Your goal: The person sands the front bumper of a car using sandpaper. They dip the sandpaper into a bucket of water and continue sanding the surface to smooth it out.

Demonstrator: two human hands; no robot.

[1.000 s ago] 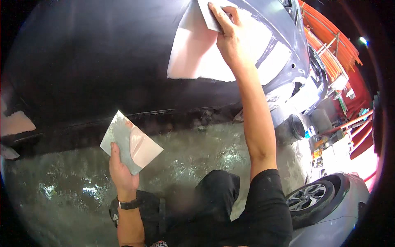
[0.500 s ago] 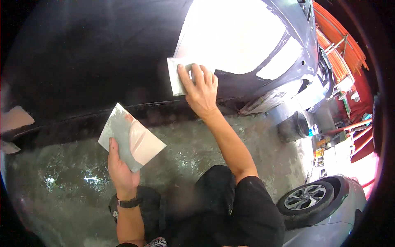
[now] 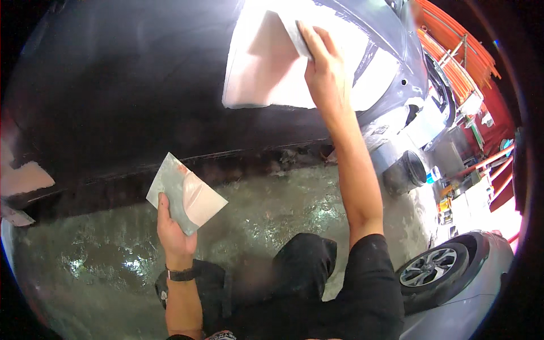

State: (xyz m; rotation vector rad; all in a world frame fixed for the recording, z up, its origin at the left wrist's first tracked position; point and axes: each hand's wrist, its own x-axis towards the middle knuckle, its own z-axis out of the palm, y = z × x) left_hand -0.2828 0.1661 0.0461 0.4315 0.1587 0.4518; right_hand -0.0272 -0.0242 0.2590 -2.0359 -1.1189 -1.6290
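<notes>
My left hand (image 3: 178, 237) grips a flat greyish mixing board (image 3: 169, 182), with its thumb on top. Pale pink filler (image 3: 205, 203) covers the board's right part. Higher up, my right hand (image 3: 327, 71) holds a thin, pale filler spreader (image 3: 293, 35), tilted over a broad patch of pale filler (image 3: 245, 88) on the dark car body panel (image 3: 141, 90). The spreader's lower face is hidden, and strong glare washes out the patch's upper part. Whether its edge touches the patch, I cannot tell.
A wet concrete floor (image 3: 96, 243) lies below the panel. To the right stands a dark bucket (image 3: 405, 173). A silver car with its wheel (image 3: 430, 269) is at the lower right, and orange pipes (image 3: 453, 34) are at the upper right. Another filler patch (image 3: 28, 178) is at far left.
My right hand and the spreader have moved up and to the right, from the patch's lower left corner onto the patch. My left hand and the board have barely shifted.
</notes>
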